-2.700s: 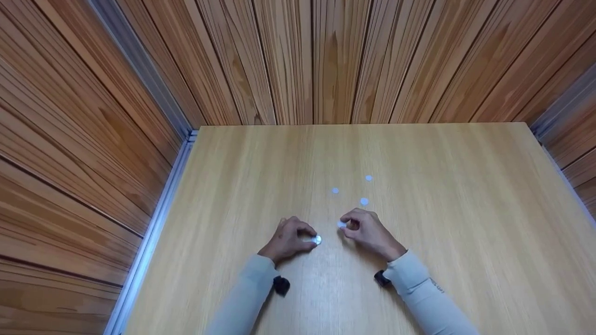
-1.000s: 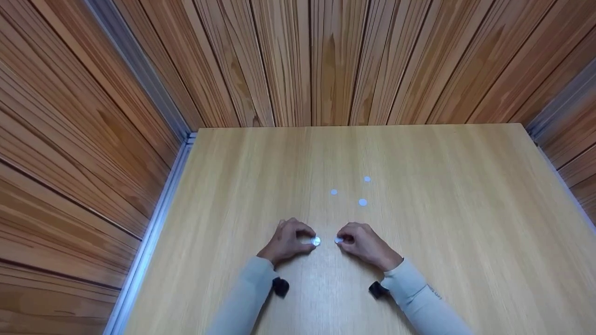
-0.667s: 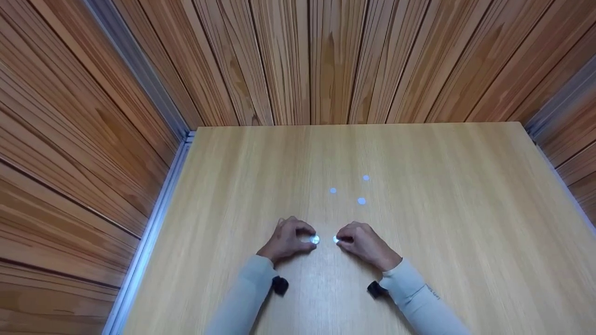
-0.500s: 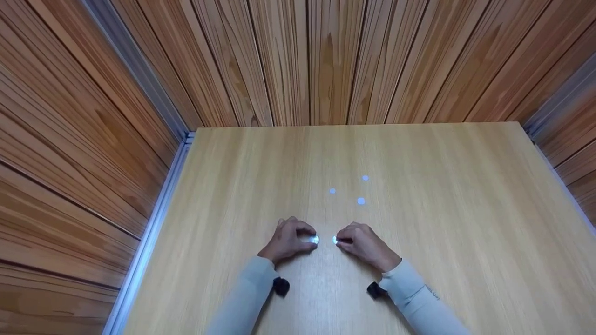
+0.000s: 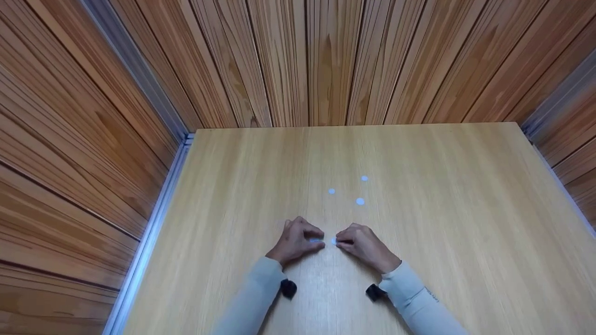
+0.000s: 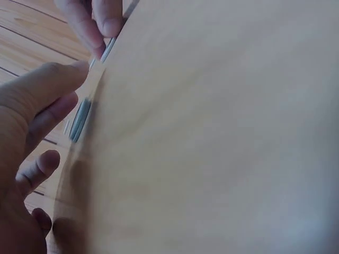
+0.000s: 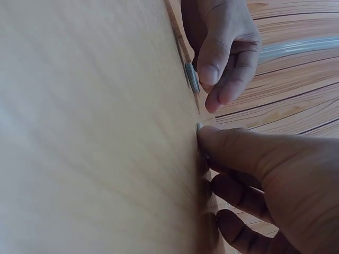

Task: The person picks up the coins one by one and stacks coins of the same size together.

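Observation:
A small stack of silvery coins (image 6: 80, 120) lies flat on the table between the thumb and fingers of my left hand (image 5: 295, 242). That hand's fingertips are spread apart and reach past the stack; its thumb (image 7: 211, 69) sits close beside the stack, and I cannot tell if it touches. Just to the right, my right hand (image 5: 365, 246) pinches another coin (image 5: 334, 241) between thumb and fingers, low over the table. Only an edge of this coin (image 6: 108, 50) shows in the left wrist view. A narrow gap separates the two hands.
Three loose coins lie farther back: a left one (image 5: 331, 191), a far one (image 5: 364, 178) and a larger-looking near one (image 5: 360, 201). The wooden table (image 5: 242, 177) ends at a plank wall (image 5: 326, 65) and a metal rail (image 5: 153, 232) on the left.
My right hand has come nearer and left with its coin, from beside the loose coins. My left fingers have parted from the stack and slid slightly right around it.

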`<control>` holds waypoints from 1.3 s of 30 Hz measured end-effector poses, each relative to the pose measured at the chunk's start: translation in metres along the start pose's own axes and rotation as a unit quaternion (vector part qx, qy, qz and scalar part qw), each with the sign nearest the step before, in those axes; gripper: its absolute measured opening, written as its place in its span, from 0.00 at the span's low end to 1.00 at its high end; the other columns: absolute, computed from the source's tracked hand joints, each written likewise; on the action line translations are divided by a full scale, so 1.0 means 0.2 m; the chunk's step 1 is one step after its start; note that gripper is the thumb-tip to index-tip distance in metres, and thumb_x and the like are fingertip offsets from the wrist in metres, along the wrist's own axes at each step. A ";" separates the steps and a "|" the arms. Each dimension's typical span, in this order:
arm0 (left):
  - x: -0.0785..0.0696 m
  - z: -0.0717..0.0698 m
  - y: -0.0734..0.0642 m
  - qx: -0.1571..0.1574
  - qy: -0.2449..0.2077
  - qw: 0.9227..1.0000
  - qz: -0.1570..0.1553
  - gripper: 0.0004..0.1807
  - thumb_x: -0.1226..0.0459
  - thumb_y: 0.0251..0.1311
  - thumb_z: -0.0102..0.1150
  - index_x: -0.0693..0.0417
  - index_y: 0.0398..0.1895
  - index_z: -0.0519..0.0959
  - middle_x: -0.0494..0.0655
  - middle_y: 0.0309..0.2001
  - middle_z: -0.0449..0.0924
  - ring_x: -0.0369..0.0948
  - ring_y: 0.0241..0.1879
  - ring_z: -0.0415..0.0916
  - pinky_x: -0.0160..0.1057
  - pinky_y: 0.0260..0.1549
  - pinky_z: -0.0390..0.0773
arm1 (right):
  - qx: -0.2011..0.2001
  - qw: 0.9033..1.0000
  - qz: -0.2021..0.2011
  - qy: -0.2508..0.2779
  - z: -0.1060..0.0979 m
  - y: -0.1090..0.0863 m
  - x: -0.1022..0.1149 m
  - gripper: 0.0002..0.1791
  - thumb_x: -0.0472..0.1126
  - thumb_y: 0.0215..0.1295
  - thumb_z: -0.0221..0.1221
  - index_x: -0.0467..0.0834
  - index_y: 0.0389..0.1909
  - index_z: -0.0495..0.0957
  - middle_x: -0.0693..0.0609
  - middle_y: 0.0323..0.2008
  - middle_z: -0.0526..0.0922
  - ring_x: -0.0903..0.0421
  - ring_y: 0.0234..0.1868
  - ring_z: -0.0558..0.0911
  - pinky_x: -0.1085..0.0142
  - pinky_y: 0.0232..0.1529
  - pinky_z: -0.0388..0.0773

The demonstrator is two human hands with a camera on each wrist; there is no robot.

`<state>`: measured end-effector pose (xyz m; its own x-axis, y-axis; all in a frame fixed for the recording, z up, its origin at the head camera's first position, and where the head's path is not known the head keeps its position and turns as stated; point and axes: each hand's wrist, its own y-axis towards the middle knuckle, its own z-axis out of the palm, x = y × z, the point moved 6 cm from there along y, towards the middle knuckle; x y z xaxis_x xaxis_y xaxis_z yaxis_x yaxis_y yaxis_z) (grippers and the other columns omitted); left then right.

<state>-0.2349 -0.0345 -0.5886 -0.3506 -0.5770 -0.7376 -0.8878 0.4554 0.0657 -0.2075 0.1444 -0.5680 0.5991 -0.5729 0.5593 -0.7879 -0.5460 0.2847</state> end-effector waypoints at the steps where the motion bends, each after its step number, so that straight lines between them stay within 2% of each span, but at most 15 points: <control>1: 0.00 0.01 0.00 0.000 0.001 1.000 -0.003 0.13 0.55 0.52 0.76 0.43 0.41 0.90 0.29 0.35 0.79 0.33 0.37 0.68 0.43 0.45 0.58 | -0.002 1.000 -0.001 0.001 0.00 0.00 0.00 0.06 0.32 0.60 0.69 0.39 0.38 0.89 0.49 0.38 0.89 0.55 0.40 0.84 0.63 0.41 0.81; 8: -0.02 0.04 0.02 -0.003 0.011 1.000 -0.016 0.13 0.53 0.52 0.76 0.41 0.41 0.89 0.29 0.33 0.75 0.33 0.35 0.65 0.42 0.43 0.57 | -0.020 1.000 -0.008 0.007 0.00 -0.01 -0.01 0.06 0.31 0.58 0.70 0.39 0.37 0.89 0.50 0.36 0.89 0.55 0.38 0.84 0.63 0.39 0.81; 14: -0.05 0.06 0.02 -0.007 0.017 1.000 -0.004 0.11 0.53 0.53 0.75 0.41 0.40 0.90 0.29 0.32 0.76 0.33 0.35 0.65 0.42 0.42 0.57 | -0.024 1.000 -0.005 0.013 0.00 -0.01 -0.02 0.05 0.32 0.59 0.70 0.39 0.36 0.89 0.51 0.36 0.89 0.56 0.37 0.83 0.64 0.38 0.81; 21: -0.07 0.07 0.03 -0.006 0.028 0.999 0.023 0.10 0.54 0.54 0.75 0.42 0.38 0.90 0.26 0.32 0.83 0.31 0.35 0.66 0.41 0.43 0.57 | -0.024 0.999 0.009 0.040 0.00 -0.02 -0.03 0.06 0.33 0.59 0.70 0.40 0.37 0.89 0.53 0.36 0.89 0.58 0.37 0.83 0.66 0.37 0.80; 32: -0.08 0.09 0.04 -0.002 0.018 1.000 0.022 0.08 0.55 0.54 0.75 0.41 0.37 0.90 0.24 0.31 0.82 0.30 0.36 0.67 0.42 0.45 0.57 | -0.018 0.998 0.029 0.055 0.00 -0.02 -0.04 0.06 0.34 0.60 0.69 0.43 0.37 0.90 0.56 0.35 0.88 0.60 0.38 0.82 0.67 0.38 0.80; 39: -0.09 0.10 0.05 -0.004 0.023 0.999 0.036 0.07 0.55 0.55 0.74 0.40 0.36 0.90 0.24 0.31 0.83 0.30 0.35 0.67 0.41 0.43 0.57 | -0.015 0.998 0.027 0.047 0.00 -0.02 -0.04 0.06 0.35 0.60 0.69 0.44 0.38 0.90 0.57 0.35 0.88 0.60 0.38 0.82 0.66 0.39 0.80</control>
<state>-0.2328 -0.0066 -0.5884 -0.4262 -0.5736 -0.6995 -0.8624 0.4912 0.1226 -0.2091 0.1508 -0.5734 0.5402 -0.5402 0.6452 -0.8238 -0.4961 0.2744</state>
